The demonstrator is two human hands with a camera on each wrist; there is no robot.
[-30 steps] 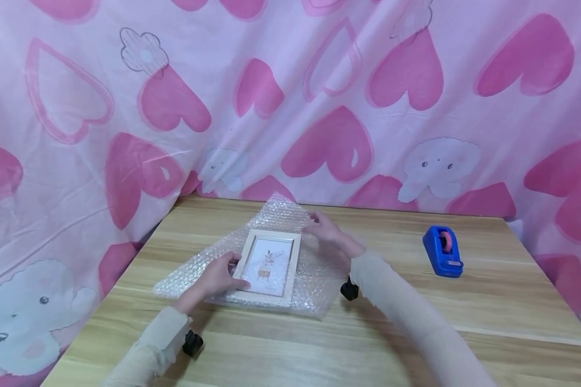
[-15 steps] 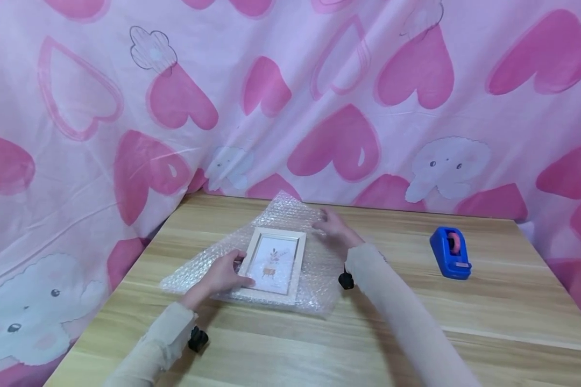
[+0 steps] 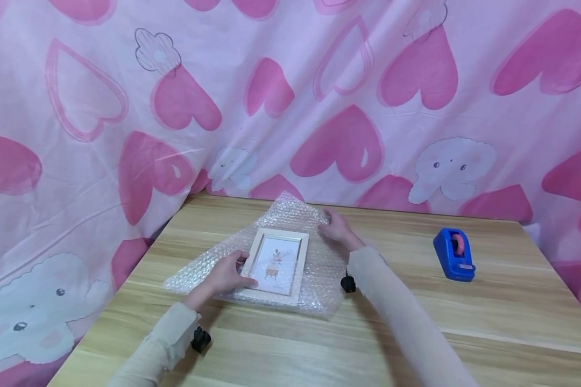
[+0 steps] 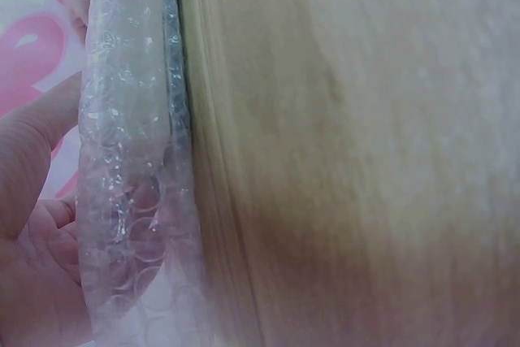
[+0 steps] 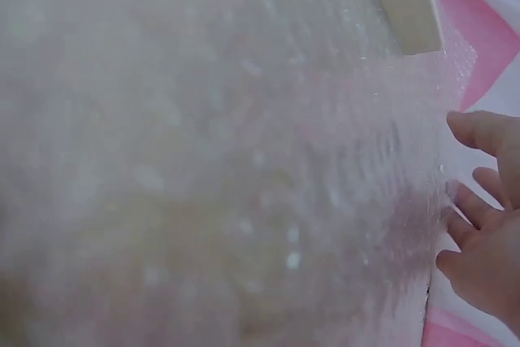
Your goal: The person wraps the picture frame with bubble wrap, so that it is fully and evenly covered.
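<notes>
A picture frame [image 3: 277, 265] with a pale border lies face up on a sheet of bubble wrap [image 3: 290, 212]. My left hand [image 3: 226, 275] holds the frame's near left side, thumb over the border. Seen in the left wrist view, the fingers of that left hand [image 4: 41, 258] lie partly behind the clear bubble wrap [image 4: 130, 119]. At the sheet's right edge, my right hand [image 3: 338, 230] reaches with its fingers touching the wrap. The right wrist view shows the right hand [image 5: 487, 241] with thumb and fingers apart beside the bubble wrap [image 5: 325, 168].
A blue tape dispenser [image 3: 454, 255] with a pink roll stands to the right on the wooden table [image 3: 392, 328]. Behind and at the left hangs a pink curtain [image 3: 271, 134] printed with hearts. A small black camera sits at each wrist.
The whole head view has shifted slightly, moving the scene right. The right hand's fingers lifted apart at the wrap's edge, then drew back to it. The left hand stays on the frame.
</notes>
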